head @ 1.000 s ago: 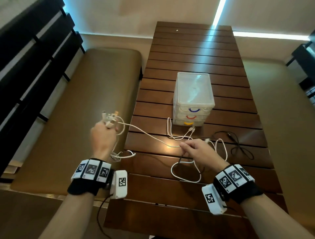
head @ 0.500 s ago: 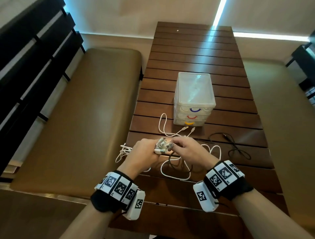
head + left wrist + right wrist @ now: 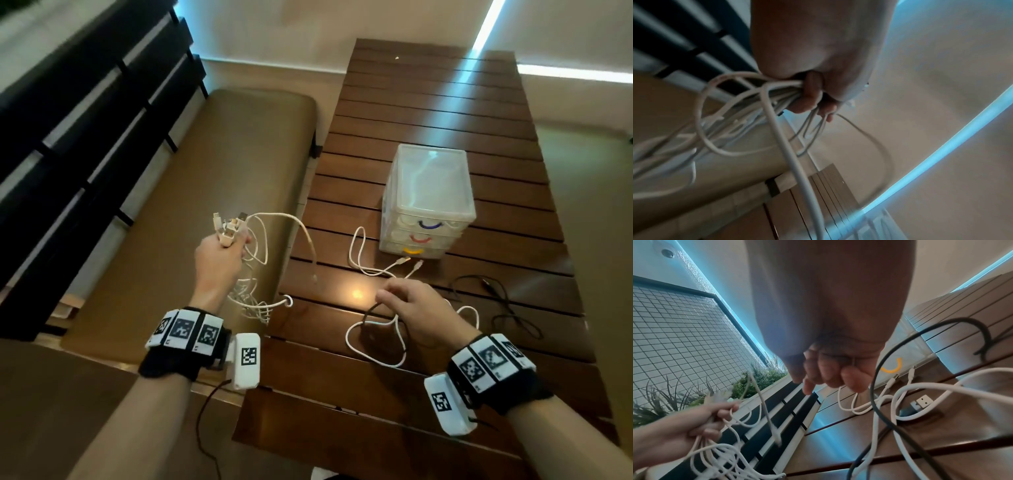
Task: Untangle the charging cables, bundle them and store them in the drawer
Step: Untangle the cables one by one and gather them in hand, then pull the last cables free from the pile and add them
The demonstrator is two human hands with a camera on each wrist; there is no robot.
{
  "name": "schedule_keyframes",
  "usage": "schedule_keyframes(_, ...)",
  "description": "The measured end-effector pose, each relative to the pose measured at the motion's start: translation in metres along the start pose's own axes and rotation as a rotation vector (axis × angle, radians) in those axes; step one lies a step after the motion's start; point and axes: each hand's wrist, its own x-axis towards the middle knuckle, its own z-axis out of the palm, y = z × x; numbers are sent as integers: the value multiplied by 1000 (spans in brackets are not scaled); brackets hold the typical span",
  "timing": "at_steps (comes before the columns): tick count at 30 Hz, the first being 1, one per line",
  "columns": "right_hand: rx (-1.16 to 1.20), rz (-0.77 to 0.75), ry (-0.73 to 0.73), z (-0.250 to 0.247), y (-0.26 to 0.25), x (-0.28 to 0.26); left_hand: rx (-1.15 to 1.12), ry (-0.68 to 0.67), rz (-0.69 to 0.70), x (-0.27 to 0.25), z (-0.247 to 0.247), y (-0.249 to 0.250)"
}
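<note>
My left hand (image 3: 219, 260) is raised over the bench left of the table and grips a bunch of white cables (image 3: 255, 294) just below their plugs (image 3: 229, 226). Loops hang from it, and one loose end (image 3: 313, 274) dangles by the table edge. In the left wrist view the fingers (image 3: 813, 97) curl round the strands. My right hand (image 3: 407, 305) hovers low over the table, its fingers (image 3: 830, 374) curled, pinching a black cable (image 3: 368, 315) lifted off the wood. A white cable (image 3: 373, 356) loops beneath it. The clear drawer unit (image 3: 428, 202) stands beyond with all drawers closed.
Another white cable (image 3: 358, 260) lies by the yellow handle (image 3: 414, 251) of the bottom drawer. The black cable's far part (image 3: 507, 308) lies on the table at the right. The slatted wooden table (image 3: 445, 102) runs away from me; a brown bench (image 3: 205, 171) with a black backrest is on the left.
Half a second ago both hands met over the table's near part. My left hand has since swung left and up with the white bunch, while the right has stayed over the table.
</note>
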Motion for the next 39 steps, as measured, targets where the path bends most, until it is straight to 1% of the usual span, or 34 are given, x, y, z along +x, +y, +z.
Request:
schedule_keyframes(2,-38,16,25,3,3,2,-39,57,-97,8,-3,-12)
schedule_keyframes(4,-70,30,7,4,2,2,-21,77,-155,16,-2,-24)
schedule_keyframes(8,-91,52,-23,1,-1,1,32,53,-226,25,10,-47)
schedule_keyframes(11,-94,59,-5,-3,-1,-1,89,38,-289,26,17,-62)
schedule_keyframes(14,-47,71,12,-11,-2,-2,124,52,-298,22,25,-66)
schedule_keyframes(16,-14,71,48,-19,0,-1,109,48,-289,21,30,-64)
schedule_keyframes(18,-29,63,98,-29,4,0,75,39,-264,19,33,-58)
schedule_keyframes(21,-41,91,211,-47,18,-1,1,16,-202,15,38,-49)
schedule_keyframes(24,-70,206,365,-68,41,-5,-66,-33,-158,12,45,-41)
schedule_keyframes(27,-182,409,457,-89,69,-11,-100,-84,-120,6,51,-26)
schedule_keyframes(28,-249,500,447,-94,80,-13,-116,-103,-109,3,54,-20)
schedule_keyframes(29,-323,585,407,-97,91,-13,-130,-122,-98,-1,57,-13)
schedule_keyframes(31,-453,727,281,-93,111,-14,-151,-167,-65,-10,66,-2)
schedule_keyframes(33,-478,828,185,-82,122,-16,-179,-225,-43,-20,75,7)
schedule_keyframes(35,-448,846,186,-69,132,-19,-185,-261,-12,-29,81,11)
schedule_keyframes(39,-432,744,299,-57,144,-28,-199,-298,8,-41,87,16)
